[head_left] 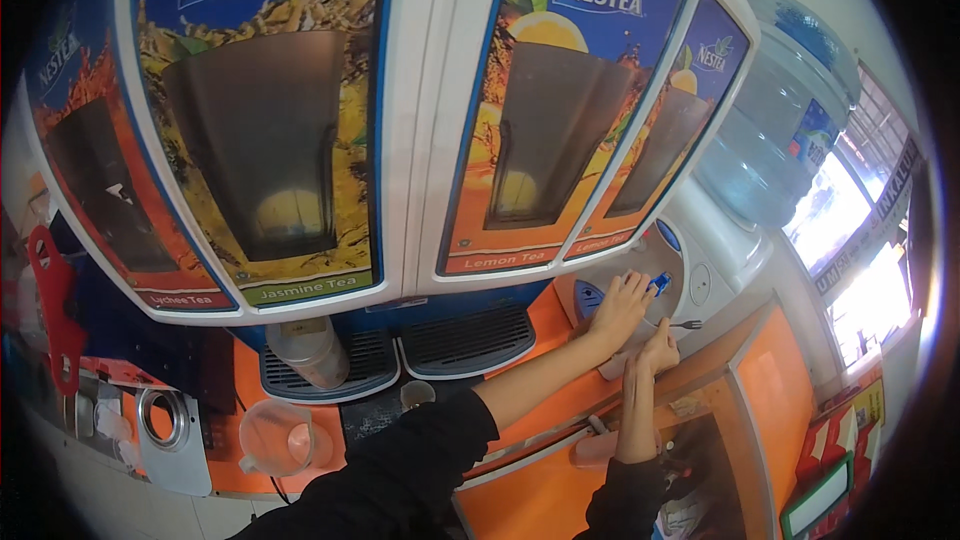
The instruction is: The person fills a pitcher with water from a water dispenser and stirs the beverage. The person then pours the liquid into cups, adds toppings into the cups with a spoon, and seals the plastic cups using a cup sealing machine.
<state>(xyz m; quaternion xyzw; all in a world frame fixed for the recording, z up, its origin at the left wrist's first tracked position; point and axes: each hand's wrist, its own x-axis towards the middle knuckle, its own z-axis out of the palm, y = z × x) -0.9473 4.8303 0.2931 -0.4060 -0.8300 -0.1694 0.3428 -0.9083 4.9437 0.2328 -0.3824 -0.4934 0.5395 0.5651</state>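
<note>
The water dispenser (700, 270), a white unit carrying a large inverted blue water bottle (775, 130), stands just to the right of the big iced-tea dispenser machine (400, 120). The left hand (620, 308) reaches up to the water dispenser's front, its fingers stretched out and loosely spread, the fingertips touching the blue tap lever (659, 283); it grips nothing that can be made out. The right hand (658, 348) sits just below the left hand, under the tap, fingers curled inward; whether it holds a cup cannot be told, since the hand hides what is beneath it. Both forearms wear black sleeves (420, 460). Left of the water dispenser, on the tea machine's drip tray (470, 338), nothing is being filled; a metal-lidded cup (308, 348) stands on the neighbouring tray, and a clear plastic pitcher (277, 437) rests on the orange counter (545, 315) lower down.
</note>
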